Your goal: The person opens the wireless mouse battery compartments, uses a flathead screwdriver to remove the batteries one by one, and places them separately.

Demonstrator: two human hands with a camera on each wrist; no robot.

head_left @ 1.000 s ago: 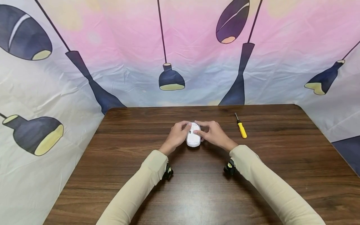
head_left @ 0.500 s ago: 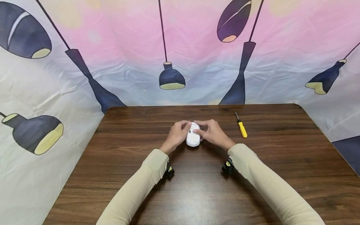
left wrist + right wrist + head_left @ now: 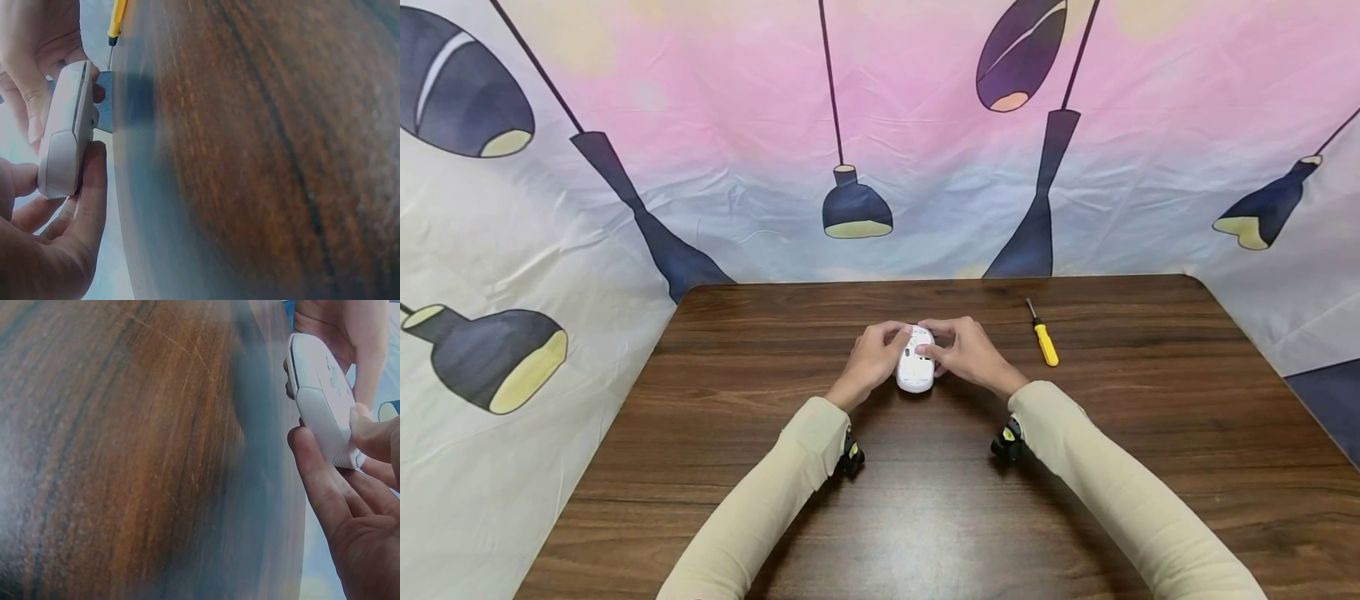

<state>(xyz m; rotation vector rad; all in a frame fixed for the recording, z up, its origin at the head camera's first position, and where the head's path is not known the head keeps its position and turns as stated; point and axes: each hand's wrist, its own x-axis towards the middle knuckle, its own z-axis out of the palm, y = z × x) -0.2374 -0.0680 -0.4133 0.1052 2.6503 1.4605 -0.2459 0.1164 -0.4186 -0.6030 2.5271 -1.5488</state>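
A white computer mouse [image 3: 914, 377] is held between both hands over the far middle of the table, its underside turned up toward the head camera. My left hand [image 3: 871, 358] grips its left side, thumb on the underside near the far end. My right hand [image 3: 973, 355] grips the right side, with the thumb pressed on the middle of the underside. In the left wrist view the mouse [image 3: 67, 128] appears side-on, its scroll wheel facing the table and fingers curled beneath it. The right wrist view shows the mouse [image 3: 320, 394] pinched between thumb and fingers at its near end.
A screwdriver [image 3: 1046, 345] with a yellow handle lies on the brown wooden table [image 3: 760, 350], right of the hands. Behind the table's far edge hangs a cloth [image 3: 760, 200] printed with lamps. Each wrist carries a small black camera [image 3: 853, 458].
Both hands stay almost in place around the mouse. A small dark spot now shows on the underside just below the right thumb.
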